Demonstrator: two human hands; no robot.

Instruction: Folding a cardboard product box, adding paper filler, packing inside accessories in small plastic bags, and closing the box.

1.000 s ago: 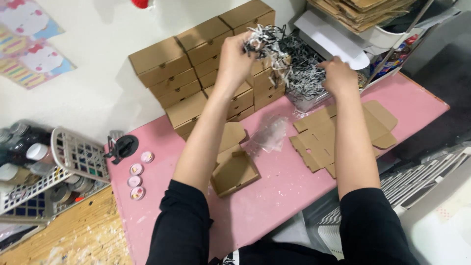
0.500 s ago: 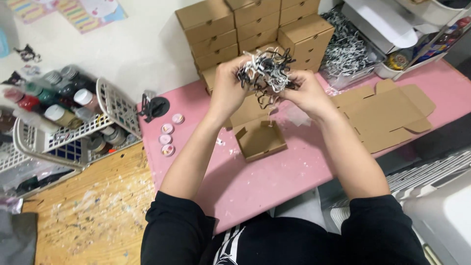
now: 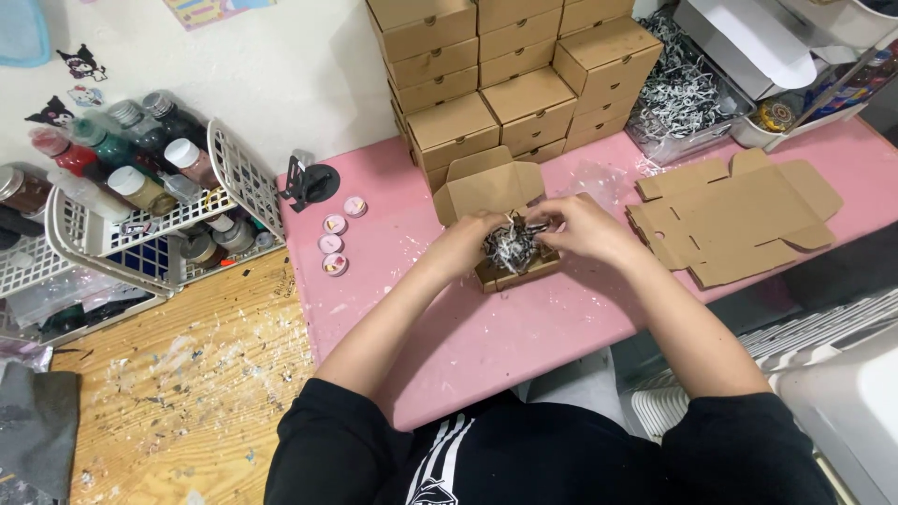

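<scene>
Left hand [image 3: 465, 245]: I see it at the left edge of the small open box, fingers curled onto the shredded paper; closed lightly on the shreds.
Right hand [image 3: 582, 227]: at the right side of the same box, fingers bent and pinching into the shredded paper from the far right.
Shredded paper [image 3: 511, 246]: a black-and-white tangle sitting in the box, between both hands, touching both.
Small open box [image 3: 510, 271]: brown cardboard, on the pink table [image 3: 486, 346], centre, its lid flap [image 3: 488, 187] standing up on the far side.
Stacked boxes [image 3: 505, 75]: closed brown boxes piled in rows, far centre, just behind the open one.
Flat box blanks [image 3: 739, 220]: unfolded cardboard lying right of the hands, near but apart.
Paper shred bin [image 3: 678, 93]: clear container of more shreds, far right.
Small round tins [image 3: 335, 245]: a few pink-lidded ones, left of the box, near the table's left edge.
White basket [image 3: 140, 215]: far left, holding paint bottles, tipped on its side.
Wooden surface [image 3: 178, 383]: near left, speckled with paint.
</scene>
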